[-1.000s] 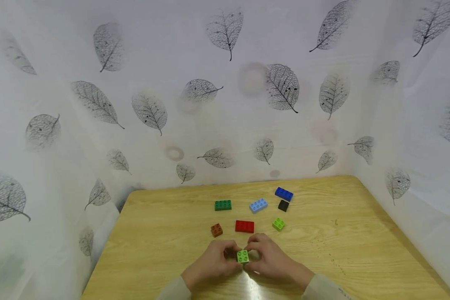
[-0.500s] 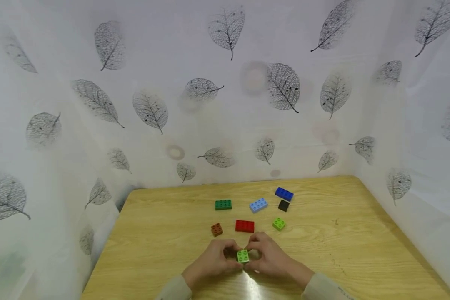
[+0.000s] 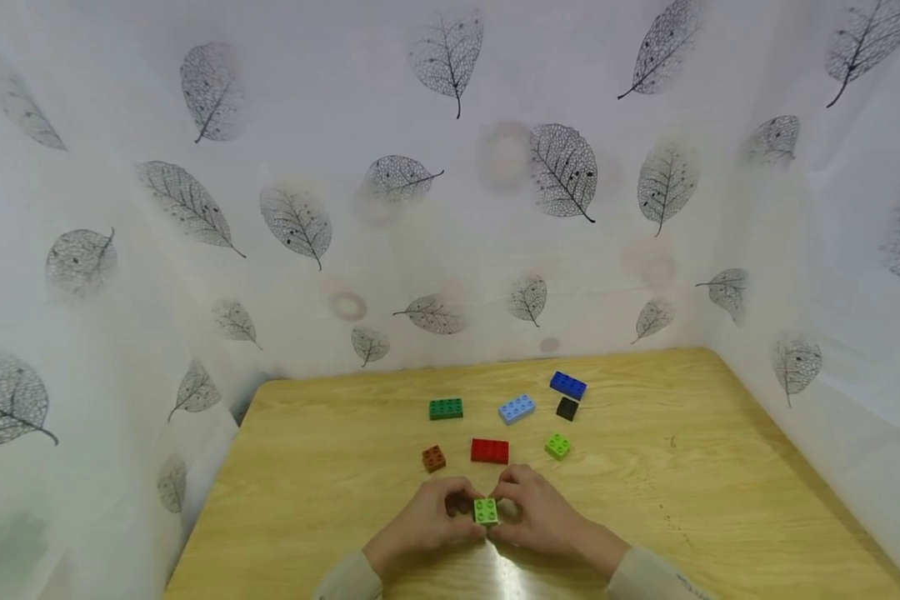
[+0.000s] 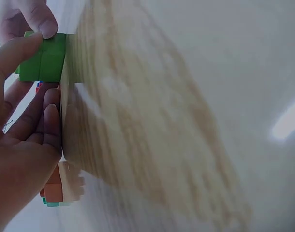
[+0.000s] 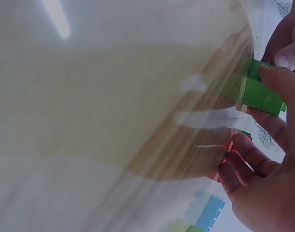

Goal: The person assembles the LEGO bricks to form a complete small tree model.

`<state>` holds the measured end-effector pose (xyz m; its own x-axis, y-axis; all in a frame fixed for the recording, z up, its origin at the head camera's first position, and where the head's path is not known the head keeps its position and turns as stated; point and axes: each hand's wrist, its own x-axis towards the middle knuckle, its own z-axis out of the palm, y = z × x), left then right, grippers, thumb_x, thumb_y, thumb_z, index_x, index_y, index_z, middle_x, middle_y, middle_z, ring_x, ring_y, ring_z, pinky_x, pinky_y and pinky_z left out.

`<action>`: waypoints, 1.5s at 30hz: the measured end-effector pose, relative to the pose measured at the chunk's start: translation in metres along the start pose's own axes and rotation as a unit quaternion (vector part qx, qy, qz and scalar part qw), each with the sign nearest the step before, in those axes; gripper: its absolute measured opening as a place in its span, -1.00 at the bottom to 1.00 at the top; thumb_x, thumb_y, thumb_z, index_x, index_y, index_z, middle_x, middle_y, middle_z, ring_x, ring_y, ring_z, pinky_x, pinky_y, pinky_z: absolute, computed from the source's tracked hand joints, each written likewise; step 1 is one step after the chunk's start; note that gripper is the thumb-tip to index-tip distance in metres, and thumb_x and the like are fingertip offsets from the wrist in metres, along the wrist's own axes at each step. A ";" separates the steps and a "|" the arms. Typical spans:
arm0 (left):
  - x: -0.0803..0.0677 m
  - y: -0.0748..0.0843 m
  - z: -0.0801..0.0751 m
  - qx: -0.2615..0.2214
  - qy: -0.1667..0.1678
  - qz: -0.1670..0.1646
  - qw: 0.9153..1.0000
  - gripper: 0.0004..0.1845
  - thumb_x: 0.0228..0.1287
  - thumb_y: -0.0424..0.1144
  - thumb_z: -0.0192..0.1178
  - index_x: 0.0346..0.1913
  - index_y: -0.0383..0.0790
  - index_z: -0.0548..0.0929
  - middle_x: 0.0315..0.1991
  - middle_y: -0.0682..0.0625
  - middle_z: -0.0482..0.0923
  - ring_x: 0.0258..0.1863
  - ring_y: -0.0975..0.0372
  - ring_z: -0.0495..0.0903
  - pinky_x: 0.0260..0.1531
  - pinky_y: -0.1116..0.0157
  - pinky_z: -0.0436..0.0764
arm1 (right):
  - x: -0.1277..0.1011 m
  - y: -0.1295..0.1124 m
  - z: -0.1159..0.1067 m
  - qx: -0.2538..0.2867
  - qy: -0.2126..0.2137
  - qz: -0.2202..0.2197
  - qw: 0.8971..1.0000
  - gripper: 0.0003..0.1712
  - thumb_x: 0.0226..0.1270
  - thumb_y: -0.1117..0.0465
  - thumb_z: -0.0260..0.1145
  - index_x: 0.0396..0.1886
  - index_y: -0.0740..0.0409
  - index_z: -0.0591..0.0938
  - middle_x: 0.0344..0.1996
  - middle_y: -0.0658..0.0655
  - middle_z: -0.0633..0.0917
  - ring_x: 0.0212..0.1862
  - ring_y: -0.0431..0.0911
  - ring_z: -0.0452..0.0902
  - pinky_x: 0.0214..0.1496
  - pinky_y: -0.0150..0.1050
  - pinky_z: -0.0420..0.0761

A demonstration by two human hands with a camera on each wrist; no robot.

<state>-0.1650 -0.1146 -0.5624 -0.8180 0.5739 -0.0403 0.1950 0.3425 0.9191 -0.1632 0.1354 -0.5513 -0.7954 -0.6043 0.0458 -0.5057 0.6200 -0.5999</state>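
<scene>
Near the table's front, a light green four-stud toy brick sits between both hands. The wrist views show it as a stack of two green bricks, joined along a seam and standing on the tabletop. My left hand pinches the stack from the left between thumb and fingers. From the right, my right hand pinches the same stack. In the right wrist view, the thumb lies against the green side. Just beyond the hands lie a red brick and a brown brick.
Farther back lie a dark green brick, a light blue brick, a blue brick and a black brick. Another lime green brick lies right of the red one. Leaf-patterned curtains surround the wooden table.
Both hands keep their pinch on the stacked green bricks with almost no movement. The head view shifts very slightly; the other bricks stay in place.
</scene>
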 end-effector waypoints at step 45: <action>-0.005 0.008 0.007 0.026 0.020 -0.042 0.999 -0.69 0.15 -0.18 0.57 -0.06 -0.01 0.74 -0.20 0.22 0.65 -0.23 0.42 0.57 -0.19 0.44 0.56 | -0.027 0.078 -0.057 -0.035 0.189 0.157 0.969 -0.40 0.26 -0.05 0.59 0.15 0.24 0.70 0.14 0.24 0.67 0.23 0.23 0.60 0.33 0.27 0.56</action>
<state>-0.1551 -0.1091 -0.5574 -0.8536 0.5115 -0.0989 0.1524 0.4268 0.8914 -0.2000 0.2286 -0.5542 -0.9725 -0.1616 0.1677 -0.2297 0.7845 -0.5760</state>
